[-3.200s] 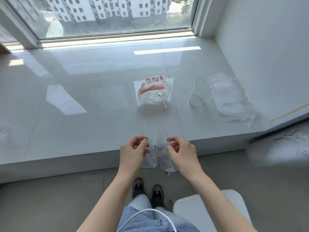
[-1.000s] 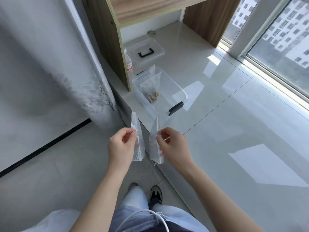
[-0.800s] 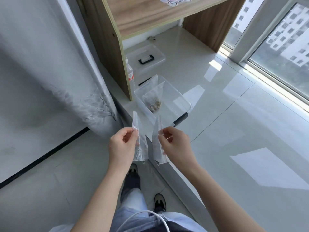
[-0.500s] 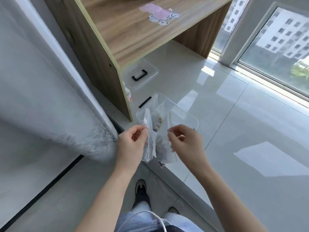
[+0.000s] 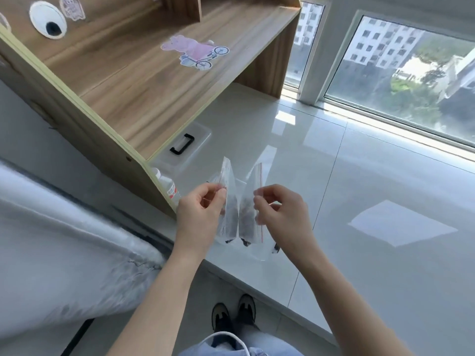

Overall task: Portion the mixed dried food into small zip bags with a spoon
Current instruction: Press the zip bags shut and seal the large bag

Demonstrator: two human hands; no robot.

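I am looking down at my two bare hands, held up side by side in front of me. My left hand (image 5: 203, 209) pinches the edge of a small clear zip bag (image 5: 227, 201) between thumb and curled fingertips. My right hand (image 5: 280, 209) pinches a second clear zip bag (image 5: 248, 214) the same way, this one with a thin red strip along one edge. The two bags hang between my hands, just beside each other, each holding something dark (the contents are too blurred to make out).

Beyond my hands lies a glossy pale ledge (image 5: 372, 176). Past my left hand, a wooden shelf unit (image 5: 144, 80) stands on the ledge, with a pink cartoon sticker (image 5: 195, 51) on its top board. Under that board, beyond my left fingertips, sits a clear plastic lid with a black handle (image 5: 182, 147), and nearer my left hand a small white bottle (image 5: 169, 187) stands against the shelf's side panel. Far beyond my right hand is a window (image 5: 401, 70) showing apartment blocks. Below my wrists, my dark shoes (image 5: 232, 317) stand on the grey floor.
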